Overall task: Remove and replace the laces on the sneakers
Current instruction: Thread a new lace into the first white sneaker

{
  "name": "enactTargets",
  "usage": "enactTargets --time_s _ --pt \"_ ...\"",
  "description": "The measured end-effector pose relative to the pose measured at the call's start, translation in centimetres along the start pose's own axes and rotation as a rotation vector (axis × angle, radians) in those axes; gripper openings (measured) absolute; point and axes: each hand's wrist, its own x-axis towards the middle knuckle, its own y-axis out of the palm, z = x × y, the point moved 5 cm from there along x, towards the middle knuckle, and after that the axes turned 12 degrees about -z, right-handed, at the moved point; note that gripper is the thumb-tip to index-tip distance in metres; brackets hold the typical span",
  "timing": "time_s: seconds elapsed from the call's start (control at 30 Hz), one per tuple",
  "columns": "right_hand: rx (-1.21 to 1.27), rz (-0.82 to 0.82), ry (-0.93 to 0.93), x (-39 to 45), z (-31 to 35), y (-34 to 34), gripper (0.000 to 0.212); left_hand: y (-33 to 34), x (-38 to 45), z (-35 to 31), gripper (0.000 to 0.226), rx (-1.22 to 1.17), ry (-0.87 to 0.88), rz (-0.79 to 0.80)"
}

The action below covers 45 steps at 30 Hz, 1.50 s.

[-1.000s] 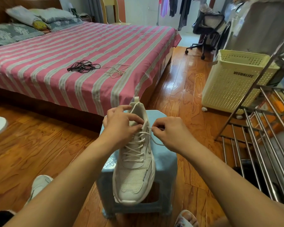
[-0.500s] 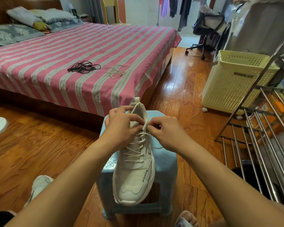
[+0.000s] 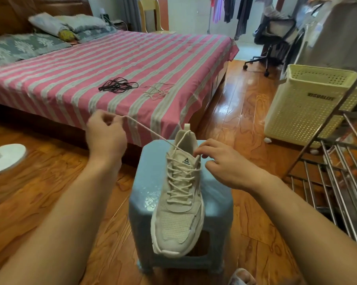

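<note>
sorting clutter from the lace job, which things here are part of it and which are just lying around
Part of the job:
sneaker on the blue stool
beige lace, pinched by the left hand
right hand, at the sneaker's collar
black laces and loose beige lace on the bed

Lying about:
laundry basket
metal rack
office chair
pillows

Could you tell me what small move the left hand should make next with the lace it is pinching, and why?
Probably pull the lace farther up and left until its end slips out of the top eyelet. The left hand pinches it taut from the sneaker on the stool, the right hand steadies the collar, and the rows below remain laced.
</note>
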Motion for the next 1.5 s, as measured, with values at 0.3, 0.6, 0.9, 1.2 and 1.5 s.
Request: enactTargets --time_s 0.3,0.6,0.9,1.2,1.5 --pt "-0.013 -0.148 0.015 1.0 0.3 0.4 0.026 1.4 -0.2 5.0 0.016 -0.232 -0.351 0.217" --pt "0.031 -0.204 0.070 2.1 1.1 1.5 0.028 3.5 -5.9 -1.0 0.029 0.006 0.122 0.671" --pt "0.112 -0.100 0.420 -1.2 1.1 4.7 0.066 2.0 -10.9 2.8 0.035 0.236 -0.036 0.663" --pt "-0.102 -0.179 0.397 -0.6 1.9 4.0 0.015 2.2 -12.2 1.2 0.016 0.428 0.218 0.454" --pt "0.123 -0.073 0.090 2.2 2.5 1.0 0.029 2.3 -11.9 3.7 0.043 0.242 0.005 0.638"
